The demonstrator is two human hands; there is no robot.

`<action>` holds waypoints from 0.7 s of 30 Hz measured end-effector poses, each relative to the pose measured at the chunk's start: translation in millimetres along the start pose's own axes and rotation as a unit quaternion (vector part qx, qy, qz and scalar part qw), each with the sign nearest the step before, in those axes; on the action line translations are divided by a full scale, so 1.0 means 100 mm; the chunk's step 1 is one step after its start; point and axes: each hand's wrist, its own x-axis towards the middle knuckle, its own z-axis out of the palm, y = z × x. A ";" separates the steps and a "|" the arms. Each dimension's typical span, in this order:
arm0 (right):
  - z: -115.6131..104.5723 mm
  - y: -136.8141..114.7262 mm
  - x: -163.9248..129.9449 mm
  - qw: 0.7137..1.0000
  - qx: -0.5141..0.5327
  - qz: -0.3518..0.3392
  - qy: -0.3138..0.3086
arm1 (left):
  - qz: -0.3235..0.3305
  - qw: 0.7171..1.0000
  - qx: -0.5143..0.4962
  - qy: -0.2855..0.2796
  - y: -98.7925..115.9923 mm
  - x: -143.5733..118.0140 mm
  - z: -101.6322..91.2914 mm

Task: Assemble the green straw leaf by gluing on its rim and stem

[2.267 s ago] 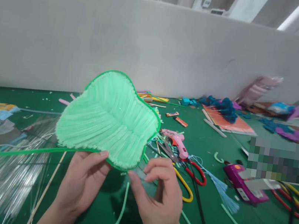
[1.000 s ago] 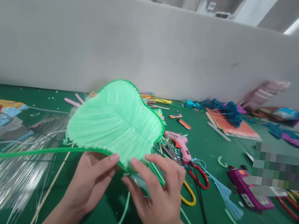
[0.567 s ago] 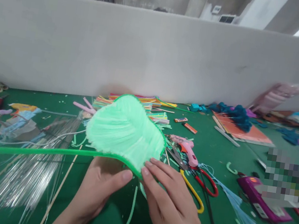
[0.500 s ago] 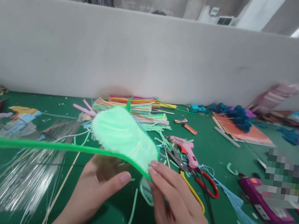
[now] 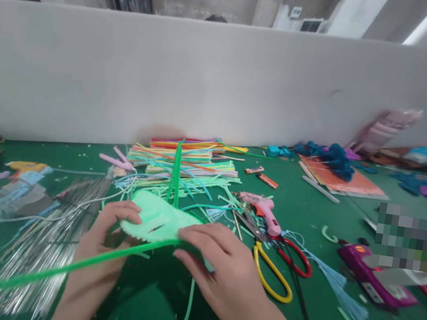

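Observation:
A light green leaf-shaped piece (image 5: pixel 156 220) made of fine strips, edged with a darker green rim, lies almost flat just above the green table. Its long green stem (image 5: pixel 44 275) runs down to the lower left. My left hand (image 5: pixel 98 249) grips the piece at its left edge, fingers curled over the top. My right hand (image 5: pixel 220 273) presses on its right side with the fingers spread over it. The piece is partly hidden under both hands.
A stack of coloured strips (image 5: pixel 184 164) lies behind the piece. A pink glue gun (image 5: pixel 264 210), yellow scissors (image 5: pixel 271 273) and red scissors (image 5: pixel 295 258) are to the right, a purple glue gun (image 5: pixel 377 270) farther right. Clear strands (image 5: pixel 36 240) lie at the left. A white partition (image 5: pixel 210 74) stands behind.
The leaf-shaped piece was held upright facing me, then tipped forward and down until it lies nearly flat. Both hands lowered with it and the stem swung toward the lower left.

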 end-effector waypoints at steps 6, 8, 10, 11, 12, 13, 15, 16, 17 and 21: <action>0.02 0.01 0.20 0.999 0.038 0.007 0.028 | 0.035 0.986 0.142 -0.082 0.34 0.16 -0.17; -0.02 0.03 0.29 0.997 0.056 0.030 0.040 | 0.093 0.972 0.202 -0.083 0.49 0.29 -0.25; -0.06 0.03 0.38 0.994 0.077 0.066 0.037 | 0.094 0.967 0.223 -0.080 0.61 0.42 -0.28; -0.08 0.02 0.42 0.992 0.088 0.088 0.029 | 0.080 0.969 0.217 -0.090 0.65 0.46 -0.27; -0.10 0.01 0.45 0.989 0.100 0.110 0.019 | 0.047 0.973 0.196 -0.110 0.68 0.49 -0.24; -0.12 0.01 0.47 0.985 0.112 0.131 0.010 | 0.000 0.978 0.160 -0.132 0.68 0.50 -0.20; -0.17 0.00 0.50 0.977 0.128 0.169 -0.011 | -0.091 0.979 0.079 -0.162 0.65 0.49 -0.09; -0.19 0.01 0.50 0.973 0.132 0.187 -0.027 | -0.125 0.978 0.044 -0.161 0.62 0.46 -0.03; -0.21 0.02 0.49 0.969 0.134 0.202 -0.044 | -0.142 0.978 0.020 -0.150 0.59 0.43 0.03; -0.28 0.06 0.48 0.952 0.147 0.248 -0.104 | -0.159 0.979 -0.035 -0.126 0.48 0.33 0.16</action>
